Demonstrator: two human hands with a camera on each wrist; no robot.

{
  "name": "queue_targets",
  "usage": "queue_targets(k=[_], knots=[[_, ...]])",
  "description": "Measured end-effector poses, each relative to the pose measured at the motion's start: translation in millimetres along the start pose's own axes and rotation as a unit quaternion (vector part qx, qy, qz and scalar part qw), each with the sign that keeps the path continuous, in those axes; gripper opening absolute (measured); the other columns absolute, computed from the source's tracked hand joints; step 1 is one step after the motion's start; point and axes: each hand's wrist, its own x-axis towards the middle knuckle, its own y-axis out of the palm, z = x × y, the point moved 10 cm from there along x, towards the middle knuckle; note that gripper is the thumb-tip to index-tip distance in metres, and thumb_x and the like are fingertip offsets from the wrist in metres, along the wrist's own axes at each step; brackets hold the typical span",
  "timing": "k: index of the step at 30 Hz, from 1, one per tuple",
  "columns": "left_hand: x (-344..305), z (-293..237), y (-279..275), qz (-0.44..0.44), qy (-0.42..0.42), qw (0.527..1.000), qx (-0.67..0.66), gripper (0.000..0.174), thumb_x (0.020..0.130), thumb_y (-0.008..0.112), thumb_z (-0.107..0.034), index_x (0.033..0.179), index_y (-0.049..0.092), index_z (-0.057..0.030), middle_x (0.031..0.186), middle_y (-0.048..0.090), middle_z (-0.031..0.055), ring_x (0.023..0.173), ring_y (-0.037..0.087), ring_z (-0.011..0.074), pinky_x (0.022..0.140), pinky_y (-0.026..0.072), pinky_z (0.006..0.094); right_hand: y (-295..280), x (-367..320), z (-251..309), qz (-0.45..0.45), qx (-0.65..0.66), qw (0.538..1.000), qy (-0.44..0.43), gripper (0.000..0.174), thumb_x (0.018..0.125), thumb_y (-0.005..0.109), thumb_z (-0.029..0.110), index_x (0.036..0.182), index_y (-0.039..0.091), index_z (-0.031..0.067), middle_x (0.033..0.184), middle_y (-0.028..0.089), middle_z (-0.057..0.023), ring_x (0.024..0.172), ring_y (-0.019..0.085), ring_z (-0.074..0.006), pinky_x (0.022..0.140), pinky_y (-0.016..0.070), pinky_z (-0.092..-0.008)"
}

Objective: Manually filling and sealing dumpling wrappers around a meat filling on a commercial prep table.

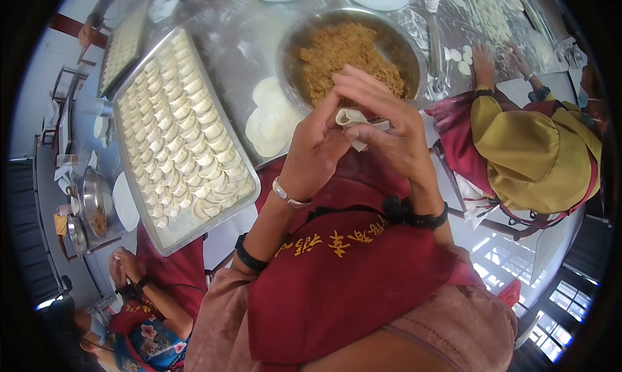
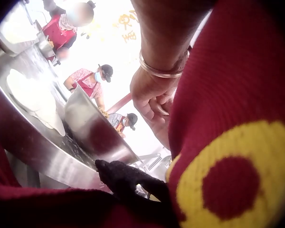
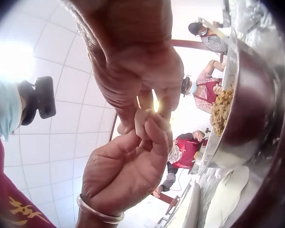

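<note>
A half-folded dumpling (image 1: 350, 117) is held between both hands, above the apron and close to the near rim of the filling bowl. My left hand (image 1: 319, 145), with a silver bracelet at its wrist, grips it from the left. From the other side my right hand (image 1: 393, 121) pinches the wrapper between thumb and fingers. In the right wrist view the left hand (image 3: 126, 171) supports the pale dough (image 3: 141, 122) from below, while the right hand (image 3: 137, 61) reaches down onto it. The left wrist view shows the left hand (image 2: 152, 95) partly hidden by the red apron (image 2: 237, 57).
A steel bowl (image 1: 285, 64) of orange-brown filling stands ahead. Left of it lie round wrappers (image 1: 272, 123). A large metal tray (image 1: 249, 194) of folded dumplings extends along the left. People work at right (image 1: 544, 152) and lower left; a second tray (image 1: 123, 48) stands farther back.
</note>
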Motion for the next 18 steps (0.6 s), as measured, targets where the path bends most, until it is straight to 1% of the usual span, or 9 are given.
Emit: queue_targets(k=[2, 5, 8, 9, 12, 14, 15, 18], knots=[[0, 0, 4, 0.041, -0.001, 0.999, 0.010, 0.044, 0.091, 0.051, 0.006, 0.134, 0.044, 0.0017, 0.111, 0.063, 0.0073, 0.094, 0.061, 0.0098, 0.081, 0.0491, 0.0239, 2, -1, -1, 0.010, 0.014, 1.000, -0.013, 0.027, 0.074, 0.076, 0.005, 0.101, 0.073, 0.0029, 0.122, 0.067, -0.0098, 0.127, 0.054, -0.0310, 0.102, 0.0451, -0.0398], [-2, -7, 8, 0.033, -0.006, 0.999, -0.025, 0.045, 0.093, 0.051, -0.001, 0.137, 0.043, 0.0022, 0.116, 0.060, 0.0091, 0.100, 0.060, 0.0128, 0.087, 0.0481, 0.0269, 2, -3, -4, 0.018, 0.045, 0.999, -0.012, 0.020, 0.074, 0.075, 0.003, 0.094, 0.074, 0.0025, 0.116, 0.069, -0.0110, 0.126, 0.055, -0.0307, 0.102, 0.0452, -0.0392], [-1, -5, 4, 0.016, 0.033, 0.999, -0.009, 0.044, 0.091, 0.050, 0.006, 0.134, 0.044, 0.0008, 0.112, 0.063, 0.0063, 0.098, 0.060, 0.0088, 0.083, 0.0487, 0.0244, 2, -6, -5, 0.002, 0.082, 0.997, -0.006, 0.015, 0.074, 0.075, 0.001, 0.089, 0.075, 0.0024, 0.111, 0.071, -0.0121, 0.125, 0.056, -0.0304, 0.102, 0.0453, -0.0385], [-1, -5, 3, 0.009, 0.031, 0.999, -0.003, 0.045, 0.091, 0.050, 0.005, 0.136, 0.043, 0.0010, 0.112, 0.064, 0.0062, 0.098, 0.059, 0.0087, 0.083, 0.0487, 0.0246, 1, -6, -6, -0.007, 0.094, 0.996, -0.005, 0.013, 0.074, 0.074, 0.000, 0.087, 0.075, 0.0023, 0.109, 0.071, -0.0124, 0.124, 0.056, -0.0303, 0.102, 0.0454, -0.0383], [-1, -7, 0, -0.008, 0.025, 1.000, -0.005, 0.049, 0.093, 0.052, 0.002, 0.140, 0.040, 0.0015, 0.112, 0.064, 0.0062, 0.100, 0.059, 0.0084, 0.085, 0.0484, 0.0251, 2, -8, -10, -0.022, 0.081, 0.996, 0.007, 0.015, 0.075, 0.074, 0.001, 0.090, 0.075, 0.0019, 0.109, 0.072, -0.0120, 0.123, 0.057, -0.0300, 0.102, 0.0455, -0.0379], [-1, -8, -1, -0.015, 0.022, 0.999, -0.030, 0.051, 0.094, 0.054, 0.000, 0.142, 0.038, 0.0018, 0.112, 0.065, 0.0064, 0.100, 0.059, 0.0081, 0.086, 0.0482, 0.0252, 1, -8, -12, -0.068, 0.106, 0.991, 0.037, 0.015, 0.076, 0.074, 0.001, 0.090, 0.075, 0.0018, 0.109, 0.072, -0.0116, 0.123, 0.057, -0.0296, 0.102, 0.0454, -0.0378], [-3, -9, -2, -0.024, 0.022, 0.999, -0.020, 0.050, 0.094, 0.053, -0.001, 0.142, 0.039, 0.0020, 0.111, 0.066, 0.0065, 0.100, 0.059, 0.0080, 0.086, 0.0484, 0.0251, -1, -9, -13, -0.091, 0.117, 0.988, 0.051, 0.015, 0.076, 0.074, 0.001, 0.091, 0.075, 0.0018, 0.109, 0.072, -0.0114, 0.122, 0.058, -0.0295, 0.102, 0.0453, -0.0377], [-5, -10, -6, -0.051, 0.023, 0.998, 0.005, 0.046, 0.095, 0.053, -0.001, 0.140, 0.044, 0.0027, 0.109, 0.068, 0.0069, 0.097, 0.060, 0.0083, 0.083, 0.0493, 0.0249, -3, -10, -15, -0.083, 0.109, 0.990, 0.030, 0.017, 0.076, 0.074, 0.002, 0.094, 0.075, 0.0022, 0.110, 0.072, -0.0116, 0.122, 0.058, -0.0293, 0.102, 0.0452, -0.0376]])
